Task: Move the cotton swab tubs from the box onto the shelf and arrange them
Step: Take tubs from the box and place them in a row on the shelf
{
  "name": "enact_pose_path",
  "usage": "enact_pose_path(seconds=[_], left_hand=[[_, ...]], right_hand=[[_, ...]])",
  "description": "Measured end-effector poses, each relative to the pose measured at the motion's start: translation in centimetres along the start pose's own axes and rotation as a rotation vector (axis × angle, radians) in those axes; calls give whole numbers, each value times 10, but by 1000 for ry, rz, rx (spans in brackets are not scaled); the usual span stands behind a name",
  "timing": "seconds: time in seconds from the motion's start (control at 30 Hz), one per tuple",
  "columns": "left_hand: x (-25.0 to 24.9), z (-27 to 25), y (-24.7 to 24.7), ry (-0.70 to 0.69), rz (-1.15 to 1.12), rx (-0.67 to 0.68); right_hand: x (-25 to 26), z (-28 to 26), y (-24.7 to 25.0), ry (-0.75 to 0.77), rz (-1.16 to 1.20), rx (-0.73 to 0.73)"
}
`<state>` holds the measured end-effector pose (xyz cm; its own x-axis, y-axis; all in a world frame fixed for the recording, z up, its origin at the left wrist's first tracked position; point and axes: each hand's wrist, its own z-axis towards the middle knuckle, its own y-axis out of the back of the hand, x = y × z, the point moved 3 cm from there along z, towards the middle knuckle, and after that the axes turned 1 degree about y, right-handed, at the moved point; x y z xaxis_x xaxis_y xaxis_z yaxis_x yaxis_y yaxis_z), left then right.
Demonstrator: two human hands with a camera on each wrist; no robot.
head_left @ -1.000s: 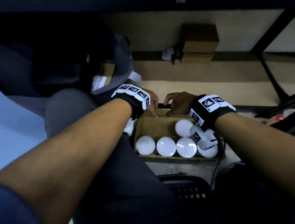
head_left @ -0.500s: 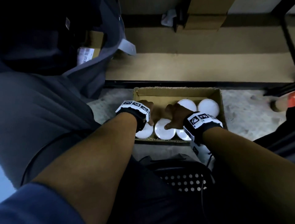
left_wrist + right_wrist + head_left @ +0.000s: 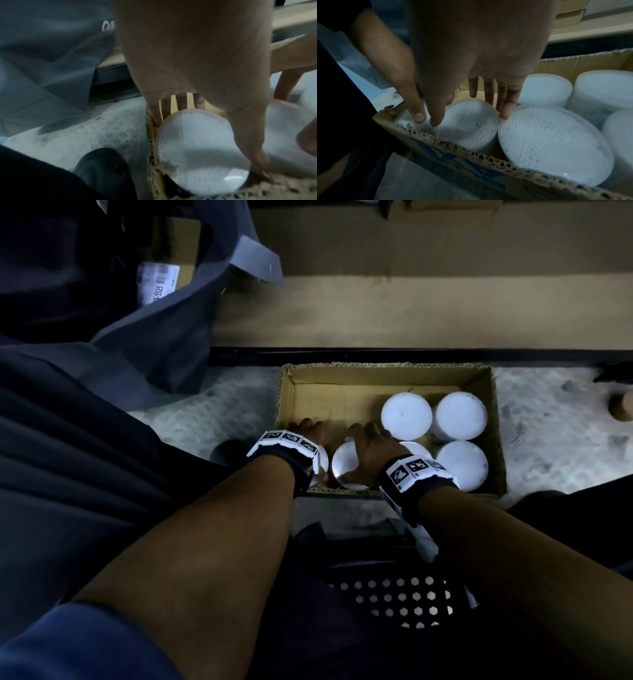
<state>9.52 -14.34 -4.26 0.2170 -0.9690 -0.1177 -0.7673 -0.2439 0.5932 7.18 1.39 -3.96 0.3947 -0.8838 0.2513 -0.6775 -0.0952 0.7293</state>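
Two hands are now lower in the cardboard box (image 3: 390, 378) than half a second ago, when they hovered over the near row of tubs; a full second back they were up at the box's far rim. The head view has also tipped further down, so the box fills more of the picture.

Nearest the person, a black perforated surface (image 3: 394, 601) lies between the forearms. Just past it is the near wall of the box, its torn corrugated edge showing. The left hand (image 3: 306, 429) reaches into the near-left corner, with the fingers (image 3: 181, 101) down behind the leftmost tub (image 3: 197, 148) and the thumb down its right side, so the hand spans it, though whether it has closed on it I cannot tell. The right hand (image 3: 368, 455) spreads over the second tub (image 3: 467, 121), thumb on its left side and fingers straight down along its far and right edge; it spans the tub without clearly clasping it.

Six tubs show in the box: four in the near row, including the third tub (image 3: 554, 142) and the near-right tub (image 3: 462, 465), and two in the far row, the far-left tub (image 3: 406, 416) and the far-right tub (image 3: 460, 416), at the right end. Each is a short upright cylinder with a clear lid, packed with white swab tips.

Beyond the box runs a dark rail, then the tan shelf board (image 3: 411, 313). A grey garment (image 3: 164, 344) hangs at far left.
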Motion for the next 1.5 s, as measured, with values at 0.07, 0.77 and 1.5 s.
enact_pose_path(seconds=[0.07, 0.77, 1.5], left_hand=[[-2, -1, 1, 23, -16, 16], [-9, -11, -1, 23, -115, -63], [-34, -50, 90, -120, -82, -222]], right_hand=[[0, 3, -4, -14, 12, 9], [5, 8, -4, -41, 25, 68], [-2, -18, 89, -64, 48, -42]])
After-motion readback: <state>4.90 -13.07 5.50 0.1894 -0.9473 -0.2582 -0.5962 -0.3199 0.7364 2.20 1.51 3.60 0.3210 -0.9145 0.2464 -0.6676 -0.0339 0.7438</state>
